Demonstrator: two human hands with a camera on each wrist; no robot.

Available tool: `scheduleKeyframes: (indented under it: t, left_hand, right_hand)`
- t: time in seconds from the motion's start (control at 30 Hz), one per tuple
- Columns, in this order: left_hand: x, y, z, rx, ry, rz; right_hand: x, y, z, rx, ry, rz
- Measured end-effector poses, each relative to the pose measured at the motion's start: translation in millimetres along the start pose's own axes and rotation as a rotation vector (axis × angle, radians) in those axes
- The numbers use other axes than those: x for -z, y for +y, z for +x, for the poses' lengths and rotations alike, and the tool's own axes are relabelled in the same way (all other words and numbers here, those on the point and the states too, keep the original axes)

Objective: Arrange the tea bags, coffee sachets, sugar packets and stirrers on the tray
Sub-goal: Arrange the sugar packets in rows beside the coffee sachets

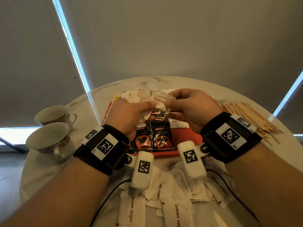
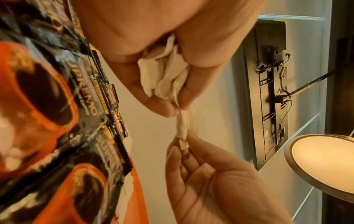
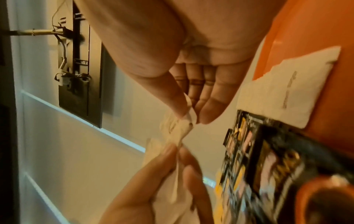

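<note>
Left hand (image 1: pixel 131 115) clutches a bunch of brown sugar packets (image 1: pixel 139 95); right hand (image 1: pixel 190 108) pinches one, seemingly by its corner: light, limp paper, best held at edges.

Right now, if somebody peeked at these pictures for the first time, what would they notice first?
First, the two hands meeting above the orange tray: the left hand grips a bunch of white brown sugar packets, and the right hand pinches one packet's end. Next, the black coffee sachets with red cups lying on the tray. Then the wooden stirrers on the right and two teacups on the left.
</note>
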State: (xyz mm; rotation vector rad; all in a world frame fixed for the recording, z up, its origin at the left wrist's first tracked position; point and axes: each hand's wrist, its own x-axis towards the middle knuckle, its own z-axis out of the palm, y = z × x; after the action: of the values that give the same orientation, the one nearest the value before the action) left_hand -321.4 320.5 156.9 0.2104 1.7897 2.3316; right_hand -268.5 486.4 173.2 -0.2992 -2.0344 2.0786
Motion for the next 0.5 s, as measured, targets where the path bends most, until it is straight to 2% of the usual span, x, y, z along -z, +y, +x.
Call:
scheduleKeyframes:
  t: [0.1,0.2,0.33,0.5]
  left_hand:
    - [4.0,1.5,5.0,0.016,0.033,-0.020]
    - [6.5,3.2,7.4,0.038,0.042,-0.020]
    - [7.1,-1.0,10.5,0.021,0.070,-0.050]
    - [6.9,-2.8,12.0,0.013,0.072,-0.060]
  right_hand:
    - [11.9,-1.0,5.1,-0.075,0.126,0.013]
    - [29.2,8.6,8.3,-0.223,0.200,-0.089]
    - [42.8,19.7,5.5,-0.378,0.210,-0.247]
    - [44.3,21.2,6.4,-0.418,0.172,-0.339]
